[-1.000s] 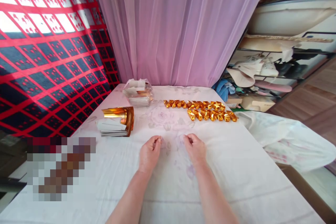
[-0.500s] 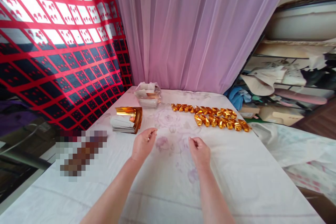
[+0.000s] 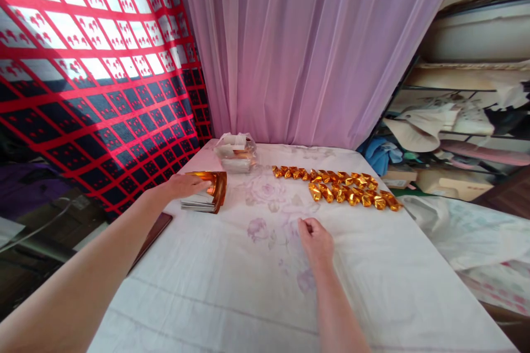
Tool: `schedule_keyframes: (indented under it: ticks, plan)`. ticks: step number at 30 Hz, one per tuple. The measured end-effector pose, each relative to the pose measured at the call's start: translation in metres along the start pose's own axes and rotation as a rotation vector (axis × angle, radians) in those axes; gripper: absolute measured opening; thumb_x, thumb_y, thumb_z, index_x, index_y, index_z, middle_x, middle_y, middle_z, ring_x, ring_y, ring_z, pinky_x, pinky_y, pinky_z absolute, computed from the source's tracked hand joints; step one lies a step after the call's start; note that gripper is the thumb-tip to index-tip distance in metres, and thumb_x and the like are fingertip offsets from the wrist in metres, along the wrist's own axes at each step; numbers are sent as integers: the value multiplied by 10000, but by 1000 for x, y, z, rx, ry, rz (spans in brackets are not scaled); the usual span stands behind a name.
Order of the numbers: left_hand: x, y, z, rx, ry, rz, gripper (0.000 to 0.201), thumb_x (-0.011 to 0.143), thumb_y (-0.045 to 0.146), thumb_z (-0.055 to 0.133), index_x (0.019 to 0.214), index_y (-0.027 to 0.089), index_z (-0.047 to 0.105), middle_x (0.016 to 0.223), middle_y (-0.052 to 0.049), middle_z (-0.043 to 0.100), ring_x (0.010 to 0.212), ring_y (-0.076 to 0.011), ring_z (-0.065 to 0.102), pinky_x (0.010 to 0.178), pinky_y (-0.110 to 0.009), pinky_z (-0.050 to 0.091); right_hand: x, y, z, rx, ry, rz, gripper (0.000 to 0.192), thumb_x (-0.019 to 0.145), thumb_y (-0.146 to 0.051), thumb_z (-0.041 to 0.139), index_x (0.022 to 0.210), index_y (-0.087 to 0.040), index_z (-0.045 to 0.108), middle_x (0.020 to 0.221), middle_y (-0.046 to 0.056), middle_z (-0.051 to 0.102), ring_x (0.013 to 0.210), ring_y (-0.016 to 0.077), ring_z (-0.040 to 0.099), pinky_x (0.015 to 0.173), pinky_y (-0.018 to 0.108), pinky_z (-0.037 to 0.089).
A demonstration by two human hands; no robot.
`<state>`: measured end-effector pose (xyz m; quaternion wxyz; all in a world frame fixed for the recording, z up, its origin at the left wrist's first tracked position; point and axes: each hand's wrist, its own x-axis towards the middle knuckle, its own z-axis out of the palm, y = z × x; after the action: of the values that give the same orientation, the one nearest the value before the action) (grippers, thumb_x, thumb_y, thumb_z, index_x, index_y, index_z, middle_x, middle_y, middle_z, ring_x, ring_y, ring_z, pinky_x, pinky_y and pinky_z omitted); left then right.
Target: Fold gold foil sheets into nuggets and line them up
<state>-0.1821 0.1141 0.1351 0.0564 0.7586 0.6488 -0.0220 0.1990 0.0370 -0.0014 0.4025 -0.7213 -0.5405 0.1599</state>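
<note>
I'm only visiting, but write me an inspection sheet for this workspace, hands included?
Surface: white floral tablecloth, creased.
Job's things: pale papers with gold foil, left; two rows of folded gold pieces, right.
Clutter: clear bag behind the papers; flat brown object, partly hidden.
Grips: left grip over the papers, contact unclear; right grip curled, no object seen in it.
Cables: thin pale cord, far left.
Surroundings: purple curtain, red-checked cloth.

A stack of glossy gold sheets [image 3: 221, 192] is partly covered, its right edge curved. Pale sheets [image 3: 197, 203] are layered at the stack's near side, while crinkled gold pieces [image 3: 340, 193] are lined up in two rows to the stack's right
</note>
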Motion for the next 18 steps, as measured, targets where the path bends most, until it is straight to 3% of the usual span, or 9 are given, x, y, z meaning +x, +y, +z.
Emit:
schedule_keyframes:
  ticks: [7,18]
  plan:
    - [-7,-7,-8,-106,-156,62,562,833,668,425,899,213,749,932,-55,752,897,-229,670,794,-271,486,2,1,-1,0,-26,18,416,757,-595,412,672,-248,625,656,49,680,621,223,593,587,306,380]
    - [-17,8,-10,-24,-219,-2,590,837,682,400,812,217,762,874,-84,757,854,-254,680,745,-301,476,6,10,2,-15,-67,-3,426,770,-593,433,696,-242,663,662,46,692,622,212,603,573,293,386]
